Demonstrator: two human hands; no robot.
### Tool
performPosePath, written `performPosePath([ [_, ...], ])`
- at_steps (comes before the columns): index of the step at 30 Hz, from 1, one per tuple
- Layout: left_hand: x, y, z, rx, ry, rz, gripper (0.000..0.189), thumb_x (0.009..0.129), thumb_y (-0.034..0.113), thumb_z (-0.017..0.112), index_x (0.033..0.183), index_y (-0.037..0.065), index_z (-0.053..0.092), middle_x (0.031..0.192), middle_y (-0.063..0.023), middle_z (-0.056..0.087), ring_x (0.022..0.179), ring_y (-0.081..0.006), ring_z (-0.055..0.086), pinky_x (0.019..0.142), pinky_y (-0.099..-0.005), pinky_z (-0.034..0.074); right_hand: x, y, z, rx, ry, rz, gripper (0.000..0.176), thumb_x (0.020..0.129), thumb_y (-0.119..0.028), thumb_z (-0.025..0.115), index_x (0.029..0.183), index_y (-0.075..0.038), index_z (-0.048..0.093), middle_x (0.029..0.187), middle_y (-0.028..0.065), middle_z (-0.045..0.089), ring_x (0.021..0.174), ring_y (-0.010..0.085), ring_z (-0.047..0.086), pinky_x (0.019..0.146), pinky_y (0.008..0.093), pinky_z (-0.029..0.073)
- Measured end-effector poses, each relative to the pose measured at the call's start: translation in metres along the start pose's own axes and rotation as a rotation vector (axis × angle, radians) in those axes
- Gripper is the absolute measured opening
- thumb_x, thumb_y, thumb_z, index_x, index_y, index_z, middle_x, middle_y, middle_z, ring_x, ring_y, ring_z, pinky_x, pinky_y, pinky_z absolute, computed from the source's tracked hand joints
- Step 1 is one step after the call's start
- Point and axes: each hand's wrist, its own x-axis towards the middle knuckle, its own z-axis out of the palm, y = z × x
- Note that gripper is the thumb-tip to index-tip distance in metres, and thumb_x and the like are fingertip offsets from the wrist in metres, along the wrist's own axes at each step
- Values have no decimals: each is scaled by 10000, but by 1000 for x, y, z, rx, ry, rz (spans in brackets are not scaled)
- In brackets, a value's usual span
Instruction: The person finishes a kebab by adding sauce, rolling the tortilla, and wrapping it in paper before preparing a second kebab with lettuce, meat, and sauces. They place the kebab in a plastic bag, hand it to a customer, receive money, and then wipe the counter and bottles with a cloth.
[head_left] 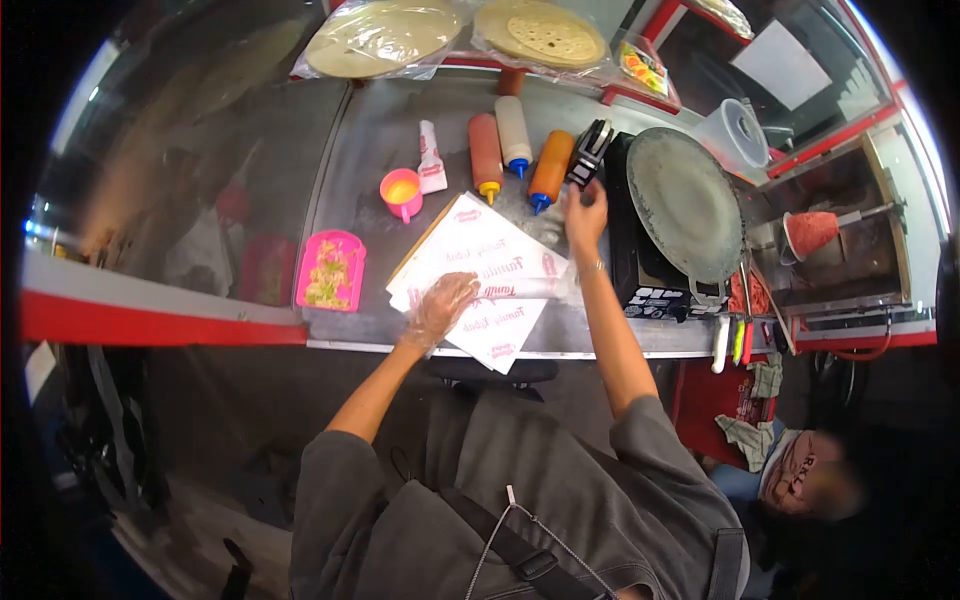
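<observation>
My left hand (445, 302), in a clear plastic glove, presses with curled fingers on a roll wrapped in printed white paper (520, 287). Under the roll lie more sheets of printed paper (490, 225), over a board whose brown edge shows at the left. My right hand (587, 218) is bare and reaches forward to the near end of a black tape dispenser (590, 150). Its fingertips are bent together there; what they pinch is too small to see. Beside it lie an orange sauce bottle (552, 168), a white bottle (512, 135) and a red bottle (484, 150).
A round griddle pan (685, 200) covers the stove at the right. Knives (722, 343) hang at the counter's front edge. On the left stand a pink tray of shredded vegetables (332, 270) and a pink cup (402, 192). A person (790, 470) sits at lower right.
</observation>
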Motion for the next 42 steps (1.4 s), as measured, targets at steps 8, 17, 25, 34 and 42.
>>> performPosePath([
  [8,3,6,-4,-51,-36,-120,331,785,42,741,1105,29,661,1130,-114,681,1077,-287,641,915,-415,523,84,8,31,427,35,658,253,931,-139,666,1101,41,615,986,162,669,756,230,707,575,315,597],
  [17,5,7,-3,-37,-40,-173,401,772,85,756,1156,47,650,1167,-132,656,1067,-330,626,912,-435,511,3,-1,22,229,-33,260,103,910,-35,648,917,50,706,791,71,704,669,123,649,609,260,537],
  [25,5,4,-7,-88,-61,-141,408,775,41,738,1167,56,627,1141,-126,655,1070,-324,623,919,-437,506,-189,-81,-17,158,-313,750,362,872,-71,754,976,31,422,814,183,698,678,214,707,597,297,597],
  [34,19,31,-21,-45,-99,-288,418,785,12,713,1189,48,608,1088,-137,672,1009,-350,642,892,-412,516,-202,-59,-18,89,-320,741,510,803,-193,839,997,18,417,802,162,688,671,182,690,588,275,569],
  [42,6,77,-27,-1466,-98,-1270,424,959,205,653,1240,-92,538,1078,-136,671,969,-164,676,810,-289,567,-183,-79,-55,-41,-394,543,608,807,-257,836,1165,90,490,867,106,675,753,125,628,676,264,529],
])
